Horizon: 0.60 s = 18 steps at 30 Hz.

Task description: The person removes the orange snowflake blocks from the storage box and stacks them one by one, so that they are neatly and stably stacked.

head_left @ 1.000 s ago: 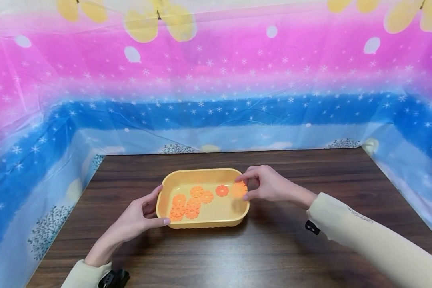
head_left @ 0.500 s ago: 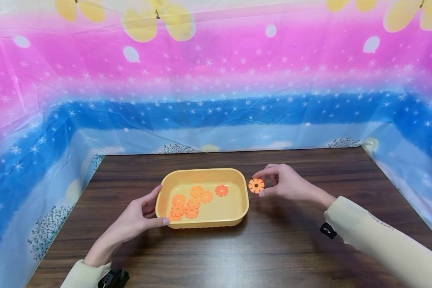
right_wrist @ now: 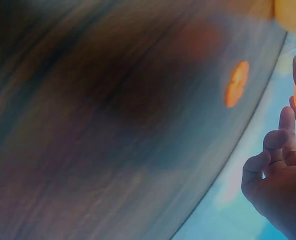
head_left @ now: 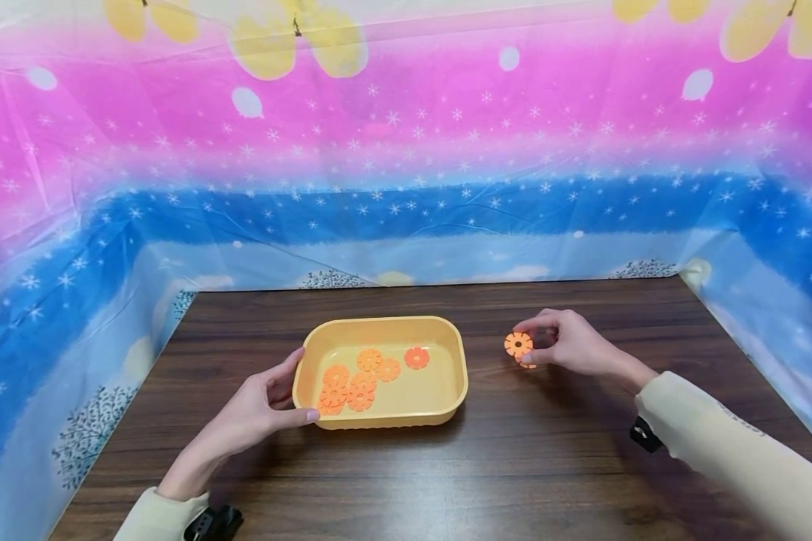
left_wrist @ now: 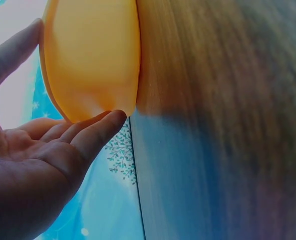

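A yellow tray [head_left: 406, 422] holds several orange flower-shaped discs [head_left: 362, 392], most of them at its left side. My left hand [head_left: 246, 409] grips the tray's left end, its thumb at the near corner; the left wrist view shows the hand [left_wrist: 43, 160] against the tray wall [left_wrist: 93, 55]. To the right of the tray, my right hand [head_left: 571, 346] pinches an orange disc [head_left: 518, 344] between thumb and fingers. Another orange piece [head_left: 527, 362] shows just below it, partly covered by the thumb. In the right wrist view, an orange piece [right_wrist: 236, 84] lies on the tabletop near the hand [right_wrist: 282, 170].
The dark wooden table [head_left: 406, 481] extends around the tray. A patterned pink and blue cloth [head_left: 406, 210] hangs behind it and along both sides. Pale sleeves and black wrist devices show on both arms.
My right hand has carried a disc out of the tray's right end, over the rim and farther right above the table. The left hand and tray have stayed in place.
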Motion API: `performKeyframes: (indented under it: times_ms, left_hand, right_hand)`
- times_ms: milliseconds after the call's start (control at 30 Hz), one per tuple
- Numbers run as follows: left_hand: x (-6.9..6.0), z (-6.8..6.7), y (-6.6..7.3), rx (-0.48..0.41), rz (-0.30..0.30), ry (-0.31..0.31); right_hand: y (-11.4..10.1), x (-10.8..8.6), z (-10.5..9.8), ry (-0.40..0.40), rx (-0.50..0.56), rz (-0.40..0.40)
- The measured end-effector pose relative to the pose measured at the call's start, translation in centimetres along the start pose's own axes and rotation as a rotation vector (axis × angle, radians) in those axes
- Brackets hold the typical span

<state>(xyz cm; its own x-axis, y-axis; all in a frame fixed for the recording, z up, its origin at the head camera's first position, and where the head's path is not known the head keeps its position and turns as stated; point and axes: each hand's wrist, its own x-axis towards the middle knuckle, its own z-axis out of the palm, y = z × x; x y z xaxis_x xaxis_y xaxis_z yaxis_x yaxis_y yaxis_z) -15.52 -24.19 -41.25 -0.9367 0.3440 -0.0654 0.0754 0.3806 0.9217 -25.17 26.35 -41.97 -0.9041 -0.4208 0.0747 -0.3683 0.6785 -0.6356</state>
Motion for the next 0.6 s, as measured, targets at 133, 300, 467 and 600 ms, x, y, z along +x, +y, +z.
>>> performKeyframes:
  times_ms: [133,300,467,600]
  left_hand:
    - [0.0,0.0,-0.1,-0.003,0.012,-0.004]
    - [0.0,0.1,-0.1,-0.012,0.004,-0.004]
    - [-0.1,0.0,0.0,-0.008,0.004,-0.004]
    - [-0.1,0.0,0.1,-0.012,-0.002,-0.003]
  right_hand:
    - [1.2,-0.3,0.0,-0.009,-0.018,0.027]
    - [2.0,-0.5,0.1,-0.032,-0.016,0.039]
    - [2.3,-0.6,0.2,-0.034,-0.033,0.035]
    - [2.6,-0.6,0.2,-0.035,-0.038,0.040]
